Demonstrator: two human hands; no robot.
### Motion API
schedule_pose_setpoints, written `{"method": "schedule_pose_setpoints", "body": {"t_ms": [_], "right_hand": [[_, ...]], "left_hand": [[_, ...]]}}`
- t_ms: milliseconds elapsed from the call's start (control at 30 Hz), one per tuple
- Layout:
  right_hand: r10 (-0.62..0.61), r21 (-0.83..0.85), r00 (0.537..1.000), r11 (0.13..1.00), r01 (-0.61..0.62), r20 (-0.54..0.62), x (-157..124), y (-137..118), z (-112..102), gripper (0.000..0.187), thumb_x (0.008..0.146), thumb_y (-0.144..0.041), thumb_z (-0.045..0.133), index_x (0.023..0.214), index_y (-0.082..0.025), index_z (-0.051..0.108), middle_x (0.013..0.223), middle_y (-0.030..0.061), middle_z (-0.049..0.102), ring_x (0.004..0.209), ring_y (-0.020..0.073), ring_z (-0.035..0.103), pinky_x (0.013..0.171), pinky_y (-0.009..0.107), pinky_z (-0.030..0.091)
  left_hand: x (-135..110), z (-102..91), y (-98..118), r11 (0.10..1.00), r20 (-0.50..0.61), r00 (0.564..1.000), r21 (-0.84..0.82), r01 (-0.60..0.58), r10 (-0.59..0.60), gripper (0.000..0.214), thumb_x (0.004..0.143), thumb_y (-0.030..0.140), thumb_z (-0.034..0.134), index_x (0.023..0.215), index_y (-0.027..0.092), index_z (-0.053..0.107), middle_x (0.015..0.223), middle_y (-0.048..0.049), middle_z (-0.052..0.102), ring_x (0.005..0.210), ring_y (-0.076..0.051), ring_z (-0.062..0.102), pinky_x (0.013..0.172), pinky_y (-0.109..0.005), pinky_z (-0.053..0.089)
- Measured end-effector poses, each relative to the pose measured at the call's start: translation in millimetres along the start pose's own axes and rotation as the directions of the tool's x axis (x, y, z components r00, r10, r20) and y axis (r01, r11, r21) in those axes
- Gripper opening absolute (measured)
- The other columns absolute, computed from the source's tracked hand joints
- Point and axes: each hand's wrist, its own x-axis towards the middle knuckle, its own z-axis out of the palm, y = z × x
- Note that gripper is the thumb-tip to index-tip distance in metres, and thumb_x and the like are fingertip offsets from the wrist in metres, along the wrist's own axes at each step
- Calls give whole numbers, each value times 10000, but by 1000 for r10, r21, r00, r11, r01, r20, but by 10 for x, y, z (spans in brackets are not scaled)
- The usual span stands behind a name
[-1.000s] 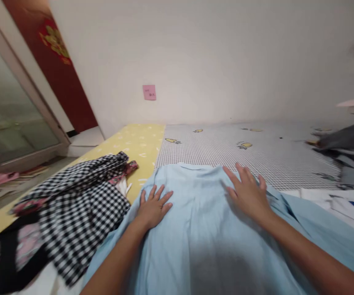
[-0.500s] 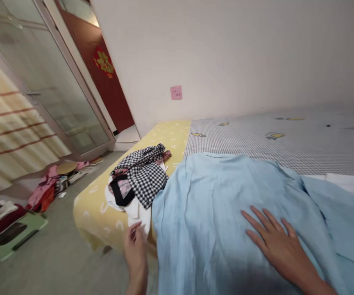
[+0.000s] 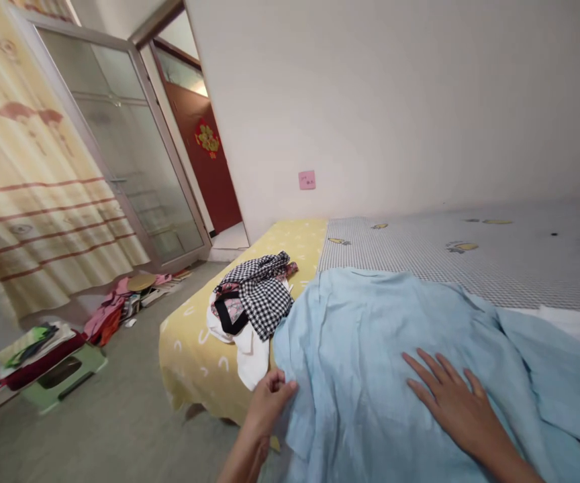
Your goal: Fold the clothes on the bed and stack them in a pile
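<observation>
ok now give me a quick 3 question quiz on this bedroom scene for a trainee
1. True or false: the right hand lies flat on the blue shirt, with the fingers spread.
2. Multiple choice: the gingham pile lies on A) the floor, B) the yellow sheet, C) the green stool.
3. Fill in the blank: the pink note is stuck on the ____.

Key: 1 true; 2 B; 3 wall
</observation>
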Motion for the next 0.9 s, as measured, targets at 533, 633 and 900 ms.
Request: {"method": "schedule_pose_setpoints", "body": {"t_ms": [533, 633, 900], "right_hand": [[2, 41, 997, 999, 1, -74, 21, 9, 71, 602, 939, -653, 310, 1438, -418, 550, 1540, -26, 511, 1439, 328, 438, 1168, 624, 290], [3, 43, 998, 999, -1, -66, 21, 1, 49, 609, 945, -650, 295, 1446, -409, 544, 1548, -17, 505, 1446, 325, 427, 1172, 623, 278], [14, 27, 1000, 1000, -14, -1, -20, 10, -13, 649, 965, -594, 218, 1498, -344, 492, 1591, 25, 453, 1473, 334, 360, 1171, 623, 242]], "left_hand": [[1326, -648, 1952, 962, -377, 907, -120, -247, 186, 254, 704, 214, 795, 933, 164, 696, 989, -69, 730, 941, -201, 650, 944, -387, 481], [1106, -645, 1278, 956, -494, 855, -138, -257, 159, 161, 858, 261, 606, 983, 180, 668, 976, -26, 706, 922, -140, 658, 948, -300, 490], [-197, -495, -929, 864, -277, 829, -299, 406, -486, 513, 836, 648, 605, 1009, 171, 683, 1135, -209, 704, 1072, -391, 683, 906, -639, 519]]}}
